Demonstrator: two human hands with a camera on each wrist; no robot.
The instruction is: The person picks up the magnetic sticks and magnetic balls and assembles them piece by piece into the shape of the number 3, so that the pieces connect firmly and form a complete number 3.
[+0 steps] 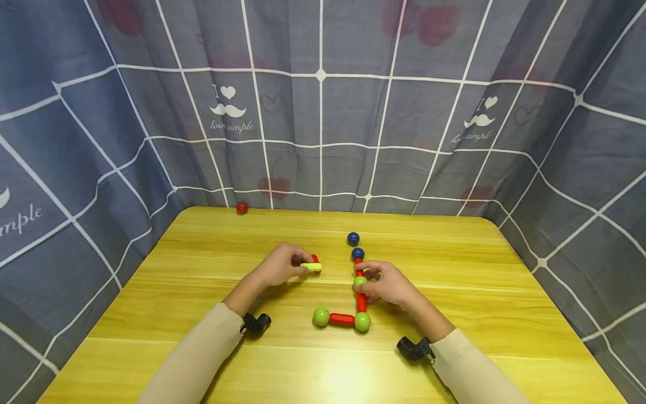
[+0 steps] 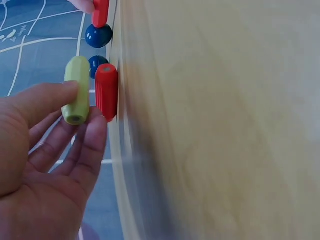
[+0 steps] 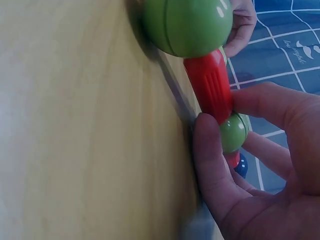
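Note:
My left hand pinches a yellow-green magnetic building rod between thumb and fingers. Right beside it a red rod rests on the table, close to my fingertips. My right hand holds an L-shaped chain of rods and balls around its middle green ball, thumb and finger against the adjoining red rod. A blue ball caps the chain's far end. Nearer me, a green corner ball joins a sideways red rod that ends in another green ball.
Just beyond the chain lies a loose blue ball. A red ball sits at the back left edge of the wooden table. Grey checked curtains hang behind and at both sides.

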